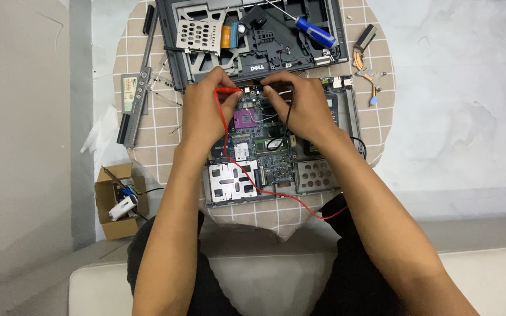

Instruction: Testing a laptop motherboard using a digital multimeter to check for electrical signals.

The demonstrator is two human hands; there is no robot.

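Observation:
A bare laptop motherboard (pixel 253 158) with a purple processor socket (pixel 245 119) lies on a small round table. My left hand (pixel 206 108) pinches a red test probe (pixel 228 91) whose tip rests at the board's far edge; its red lead (pixel 247 175) trails across the board toward me. My right hand (pixel 300 102) holds a black test probe (pixel 276 89) at the same edge, its black lead (pixel 285 126) looping down over the board. The two probe tips are close together.
A dark laptop base shell (pixel 253 35) lies beyond the board with a blue-handled screwdriver (pixel 314 32) on it. A copper heat pipe (pixel 367 67) sits at right, a grey trim strip (pixel 139 93) at left. A checked cloth (pixel 159 123) covers the table. A cardboard box (pixel 118 202) stands on the floor.

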